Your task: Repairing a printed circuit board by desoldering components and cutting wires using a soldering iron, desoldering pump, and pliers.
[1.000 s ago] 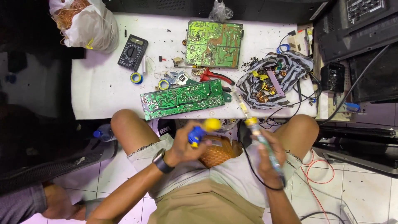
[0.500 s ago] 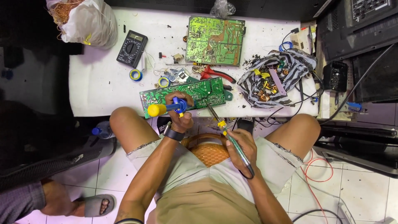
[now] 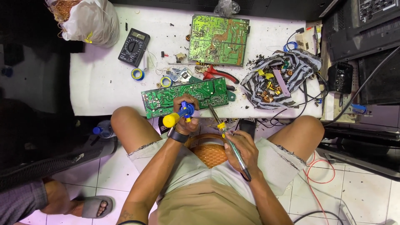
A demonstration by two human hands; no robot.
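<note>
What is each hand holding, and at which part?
Left hand: blue-and-yellow desoldering pump, gripped around its barrel. Right hand: soldering iron, held along its handle.

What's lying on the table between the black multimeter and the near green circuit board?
Two small blue-and-yellow tape rolls, seen in the head view, between multimeter and near board.

A circuit board (image 3: pixel 185 96) is lying at the near edge of the table (image 3: pixel 100 87), with a second board (image 3: pixel 218 39) lying behind it. A multimeter (image 3: pixel 133 46) is sitting to their left, and pliers (image 3: pixel 218 74) are lying between the boards.
</note>
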